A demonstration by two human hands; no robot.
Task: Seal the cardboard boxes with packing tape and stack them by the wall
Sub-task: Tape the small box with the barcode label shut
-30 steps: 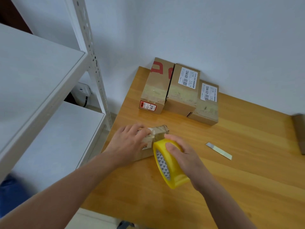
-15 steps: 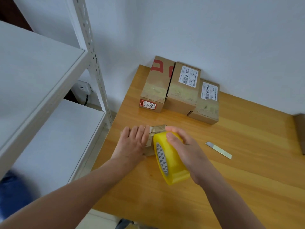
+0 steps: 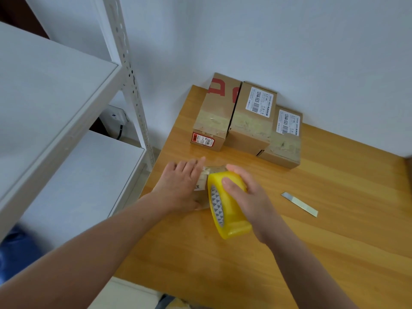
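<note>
My left hand [image 3: 180, 186] lies flat with straight fingers on the small cardboard box [image 3: 213, 169] at the near left of the wooden table [image 3: 334, 230]. I think this steadies it while my right hand [image 3: 249, 197] grasps the yellow tape roll [image 3: 227, 212] at the box's right side to draw tape across. Three taped boxes [image 3: 252, 123] stand together at the far wall, all closed, so their contents are hidden.
</note>
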